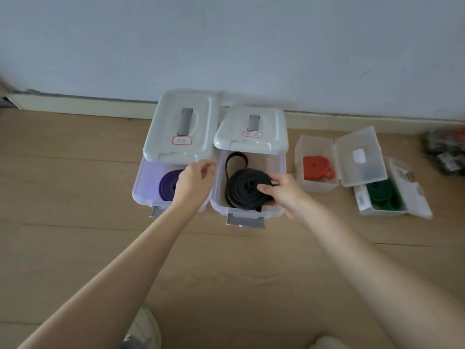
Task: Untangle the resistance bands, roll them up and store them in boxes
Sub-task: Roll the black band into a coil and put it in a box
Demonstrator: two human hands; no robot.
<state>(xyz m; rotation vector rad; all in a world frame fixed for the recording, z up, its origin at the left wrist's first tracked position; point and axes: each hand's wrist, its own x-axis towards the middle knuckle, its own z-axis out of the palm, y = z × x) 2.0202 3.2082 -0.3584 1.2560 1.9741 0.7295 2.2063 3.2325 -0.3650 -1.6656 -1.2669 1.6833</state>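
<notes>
Our right hand point(286, 195) gripping the rolled black band point(245, 191) inside the middle box point(245, 214), our left hand point(195, 181) loosely curled, empty, above the purple band point(168, 183)

The scene is lit softly and evenly by dim, bluish daylight; only faint shadows are cast. Slight overall blur is seen, and straight lines are bowed towards the wide-angle edges.

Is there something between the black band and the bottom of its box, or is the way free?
Nothing visible blocks it. The black band, pinched by the right hand, already sits inside its box. The lid covers only the far end, with one band loop reaching up toward it.
</notes>
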